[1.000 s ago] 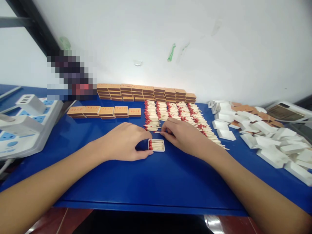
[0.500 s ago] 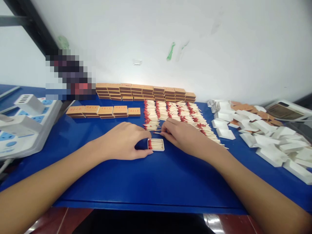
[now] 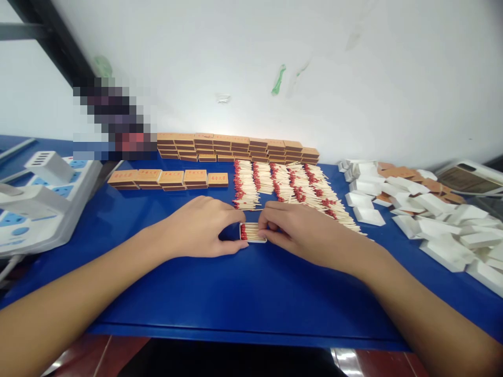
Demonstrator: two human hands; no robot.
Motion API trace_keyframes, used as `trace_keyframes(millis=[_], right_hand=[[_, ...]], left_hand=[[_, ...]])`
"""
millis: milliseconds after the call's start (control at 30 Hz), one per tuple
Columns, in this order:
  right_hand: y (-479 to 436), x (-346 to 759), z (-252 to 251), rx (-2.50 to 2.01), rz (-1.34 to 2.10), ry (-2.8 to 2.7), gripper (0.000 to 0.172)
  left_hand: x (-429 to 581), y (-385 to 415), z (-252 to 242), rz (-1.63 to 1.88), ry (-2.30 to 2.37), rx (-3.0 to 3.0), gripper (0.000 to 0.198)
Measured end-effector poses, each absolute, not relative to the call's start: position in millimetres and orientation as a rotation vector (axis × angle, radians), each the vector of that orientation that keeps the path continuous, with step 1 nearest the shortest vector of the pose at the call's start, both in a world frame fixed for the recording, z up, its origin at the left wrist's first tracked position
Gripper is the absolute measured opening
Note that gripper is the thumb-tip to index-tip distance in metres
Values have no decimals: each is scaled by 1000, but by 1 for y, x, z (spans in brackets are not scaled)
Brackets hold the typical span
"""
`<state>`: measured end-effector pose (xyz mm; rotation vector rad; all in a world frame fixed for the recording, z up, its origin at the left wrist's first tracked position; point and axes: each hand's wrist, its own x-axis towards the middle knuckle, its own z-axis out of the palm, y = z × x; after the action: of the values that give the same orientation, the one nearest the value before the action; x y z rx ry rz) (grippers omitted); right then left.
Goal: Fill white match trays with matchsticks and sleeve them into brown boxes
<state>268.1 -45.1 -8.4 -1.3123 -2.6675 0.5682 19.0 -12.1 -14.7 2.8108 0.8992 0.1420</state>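
The left hand (image 3: pixel 202 230) is gripping the left end of a small white tray (image 3: pixel 256 241), its forefinger pressing near the upper corner and its thumb near the lower one. The tray is lying flat on the blue surface (image 3: pixel 236 298), between the two hands, and is carrying a layer of matches (image 3: pixel 250 231) with their red heads pointing left. The right hand (image 3: pixel 306 235) is bending over the tray's right end, thumb and fingers standing narrow; whether the tips are meeting or holding a match cannot be told.

Just beyond the tray, columns of loose matches (image 3: pixel 245 183) are spreading across the surface and reaching under the right hand. To their left, a row of matchboxes (image 3: pixel 173 179) is showing red characters on its yellow-orange tops, too blurred for a sure reading. Behind, a longer stack of boxes (image 3: pixel 236 146) is running along the wall (image 3: pixel 220 47), its faint red print also defying reading. At right, white trays (image 3: pixel 444 251) are lying heaped with brown sleeves (image 3: pixel 396 173), a white device (image 3: pixel 479 175) resting behind them. At far left, a power strip (image 3: pixel 84 193) is bearing white plugs (image 3: pixel 49 168); no lettering on it is coming through legibly.
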Motion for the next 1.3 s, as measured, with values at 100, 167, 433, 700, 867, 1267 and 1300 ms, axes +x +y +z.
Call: trace_keyframes(millis=[100, 167, 433, 700, 867, 1267, 1300], right_hand=[[-45, 266, -9, -1311, 549, -2664, 12], [-45, 264, -10, -1280, 530, -2634, 9], [-43, 254, -21, -1319, 515, -2475, 8], [-43, 257, -19, -1232, 524, -2496, 7], [-44, 257, -19, -1175, 515, -2515, 12], [-44, 259, -20, -1205, 460, -2553, 14], [-43, 259, -20, -1206, 450, -2552, 14]], left_hand=[[18, -12, -15, 146, 894, 2808, 31], [18, -11, -14, 148, 894, 2805, 30], [19, -12, -14, 144, 886, 2804, 29], [19, -12, -12, 149, 884, 2799, 28], [20, -12, -13, 147, 890, 2801, 28], [19, -12, -12, 150, 887, 2811, 29], [19, -12, -12, 148, 890, 2812, 29]])
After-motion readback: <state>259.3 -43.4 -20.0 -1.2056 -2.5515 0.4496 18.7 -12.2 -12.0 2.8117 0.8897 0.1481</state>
